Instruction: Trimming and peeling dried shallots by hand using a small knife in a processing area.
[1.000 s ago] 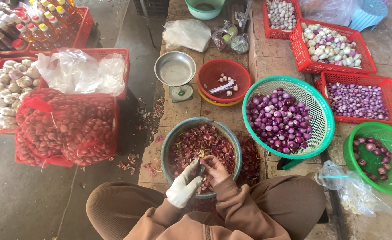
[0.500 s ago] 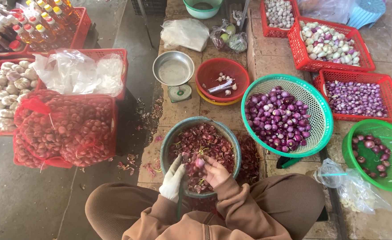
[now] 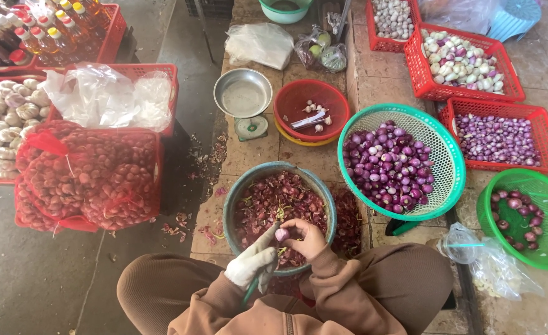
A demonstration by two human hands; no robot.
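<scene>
Right hand (image 3: pixel 307 239), bare, pinches a small round shallot (image 3: pixel 282 234) at my fingertips, just left of the palm. Left hand (image 3: pixel 253 263), in a pale cloth glove, closes beside it from below-left, fingers curled; I cannot tell what it grips. Both hover over a teal basin (image 3: pixel 232 205) of dry, papery purple skins (image 3: pixel 274 201). Peeled glossy shallots fill the green mesh basket (image 3: pixel 441 146) to my right.
</scene>
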